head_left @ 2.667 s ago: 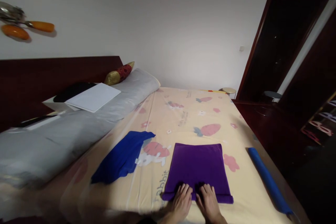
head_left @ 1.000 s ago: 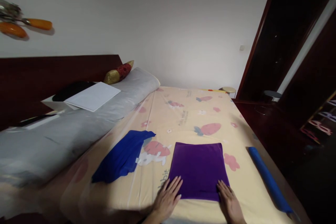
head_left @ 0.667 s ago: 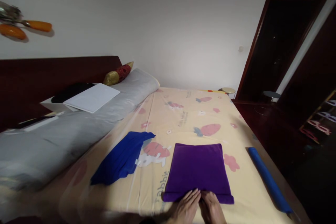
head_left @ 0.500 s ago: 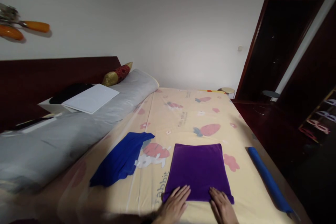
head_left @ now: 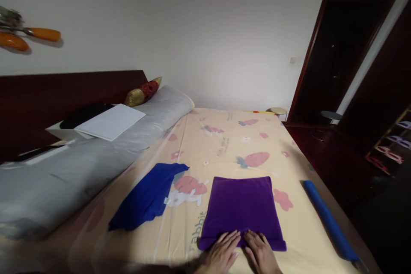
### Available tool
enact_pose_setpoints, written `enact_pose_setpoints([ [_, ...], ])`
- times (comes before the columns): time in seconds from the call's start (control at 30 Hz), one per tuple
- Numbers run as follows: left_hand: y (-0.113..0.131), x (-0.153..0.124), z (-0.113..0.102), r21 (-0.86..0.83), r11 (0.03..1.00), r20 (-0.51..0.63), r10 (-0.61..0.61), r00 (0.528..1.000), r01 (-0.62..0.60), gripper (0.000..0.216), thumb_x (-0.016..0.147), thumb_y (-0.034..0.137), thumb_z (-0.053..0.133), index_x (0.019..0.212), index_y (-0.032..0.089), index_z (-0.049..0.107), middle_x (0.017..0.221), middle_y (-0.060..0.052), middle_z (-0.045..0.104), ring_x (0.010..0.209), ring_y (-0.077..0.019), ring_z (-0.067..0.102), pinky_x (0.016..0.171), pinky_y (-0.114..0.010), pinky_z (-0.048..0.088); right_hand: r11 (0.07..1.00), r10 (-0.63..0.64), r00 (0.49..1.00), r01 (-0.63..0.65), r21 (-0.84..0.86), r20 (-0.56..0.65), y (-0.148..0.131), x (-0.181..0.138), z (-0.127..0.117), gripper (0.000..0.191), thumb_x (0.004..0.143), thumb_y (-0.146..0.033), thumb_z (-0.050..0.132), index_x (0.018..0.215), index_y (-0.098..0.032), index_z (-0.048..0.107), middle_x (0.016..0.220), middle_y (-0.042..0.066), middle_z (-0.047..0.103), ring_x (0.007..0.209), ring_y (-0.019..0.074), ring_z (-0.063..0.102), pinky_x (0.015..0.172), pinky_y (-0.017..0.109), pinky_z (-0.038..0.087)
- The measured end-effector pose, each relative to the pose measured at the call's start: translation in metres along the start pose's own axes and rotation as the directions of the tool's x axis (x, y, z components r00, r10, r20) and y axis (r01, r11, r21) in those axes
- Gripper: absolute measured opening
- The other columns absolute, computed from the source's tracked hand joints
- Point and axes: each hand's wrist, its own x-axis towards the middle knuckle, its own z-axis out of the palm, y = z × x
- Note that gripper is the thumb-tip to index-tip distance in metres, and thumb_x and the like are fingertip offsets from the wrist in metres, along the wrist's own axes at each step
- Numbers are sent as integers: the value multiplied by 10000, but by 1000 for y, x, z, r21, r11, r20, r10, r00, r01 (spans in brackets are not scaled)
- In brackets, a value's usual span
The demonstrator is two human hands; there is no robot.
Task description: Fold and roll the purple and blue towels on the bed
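Note:
A purple cloth, roughly square, lies spread on the patterned bed sheet. Its near edge forms a narrow roll or fold. My left hand rests on the middle of that edge, fingers stretched out and palm down. Close beside it on the right, my right hand presses the same edge with its fingers extended. To the left lies a crumpled royal-blue cloth with a small white tag. A blue rolled-up cloth sits along the bed's right edge.
Along the left runs a grey plastic-covered bundle, with a white flat board on it. A red and gold cushion leans near the headboard. Stools and a shoe rack stand on the right.
Both hands have moved inward along the purple cloth's near edge, toward each other. That edge now shows a thicker roll. The other cloths stay where they were.

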Motion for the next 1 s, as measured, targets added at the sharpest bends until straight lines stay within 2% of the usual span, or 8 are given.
enact_pose_setpoints([
  [0.17,-44,-37,-16,189,970,-48,-150,988,156,579,987,367,360,1504,325,103,1529,29,370,1366,-146,394,1117,-341,336,949,202,959,-242,-200,-199,64,-41,5,490,932,-477,460,1386,-295,462,1395,28,525,1264,261,518,984,437,476],
  [0.27,-48,-44,-20,251,941,-111,-203,973,225,603,978,395,380,1507,293,109,1520,-10,385,1365,-175,400,1122,-376,315,910,254,918,-333,-247,-303,73,-49,7,515,915,-500,476,1373,-265,488,1394,76,518,1254,308,523,972,494,472],
  [0.33,-34,-33,-17,233,951,-111,-181,977,202,611,977,359,373,1512,268,90,1529,-17,364,1378,-180,381,1133,-377,306,930,226,929,-295,-219,-292,54,-38,8,494,933,-466,455,1387,-271,468,1414,77,494,1267,291,512,981,474,470],
  [0.47,4,6,1,98,995,-40,-32,999,36,615,978,285,337,1517,249,43,1535,24,350,1385,-127,358,1138,-292,313,1000,-8,998,7,-30,-56,2,1,8,471,968,-386,409,1436,-348,365,1422,-4,492,1286,188,495,1009,349,464],
  [0.53,10,16,9,57,998,-30,-31,999,33,620,980,311,335,1517,259,29,1535,27,353,1369,-122,384,1126,-281,333,998,-41,999,40,41,30,-6,10,9,473,974,-401,388,1443,-362,342,1422,-21,492,1291,175,488,1027,343,450],
  [0.73,-41,-24,-1,203,964,-56,-162,985,170,606,976,385,364,1501,348,64,1557,36,317,1379,-161,370,1155,-376,251,953,266,962,-272,-130,-62,65,-28,10,521,963,-493,369,1452,-320,338,1472,14,425,1347,237,419,1070,434,390],
  [0.87,-70,-59,-16,345,925,-67,-144,987,158,584,968,300,379,1500,337,141,1544,27,353,1390,-159,342,1151,-388,193,928,214,961,-257,-271,-177,107,-60,0,553,938,-465,435,1455,-291,344,1472,31,436,1332,243,443,1030,420,394],
  [1.0,-74,-78,-11,371,921,-28,-116,993,118,590,921,203,406,1484,308,264,1458,8,495,1336,-179,416,1109,-364,263,936,33,986,-88,-340,-162,111,-73,-6,521,886,-308,491,1403,-290,432,1471,31,451,1303,230,472,1009,373,369],
])
